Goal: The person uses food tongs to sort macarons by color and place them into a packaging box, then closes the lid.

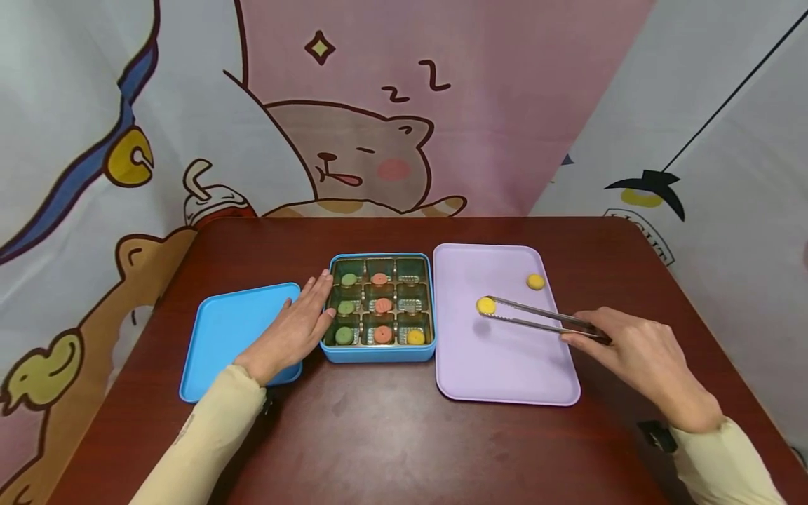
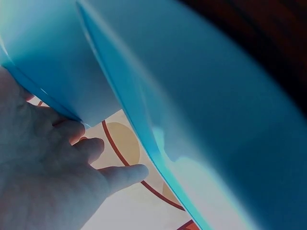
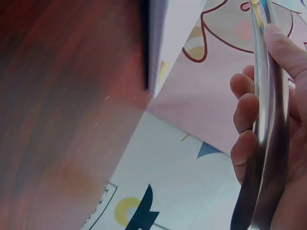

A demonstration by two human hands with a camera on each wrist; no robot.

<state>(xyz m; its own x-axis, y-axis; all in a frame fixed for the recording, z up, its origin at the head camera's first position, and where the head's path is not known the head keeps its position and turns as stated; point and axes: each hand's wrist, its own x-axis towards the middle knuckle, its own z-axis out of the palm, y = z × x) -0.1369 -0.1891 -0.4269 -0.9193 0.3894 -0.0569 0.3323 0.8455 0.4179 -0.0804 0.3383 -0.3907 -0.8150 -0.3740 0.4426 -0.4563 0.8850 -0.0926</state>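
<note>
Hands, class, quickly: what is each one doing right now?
Left hand: open, fingers flat against the blue box.
Right hand: grips the tongs, which pinch a yellow cookie.

Even light; wrist views perhaps blurred.

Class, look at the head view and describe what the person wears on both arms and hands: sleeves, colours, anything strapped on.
Both arms wear long, close-fitting sleeves of pale cream-yellow cloth that end at the wrists. The left hand and right hand are bare: no gloves, and no rings show. A small dark device sits under each wrist, plainest below the right sleeve. No markings show on the cloth.
</note>
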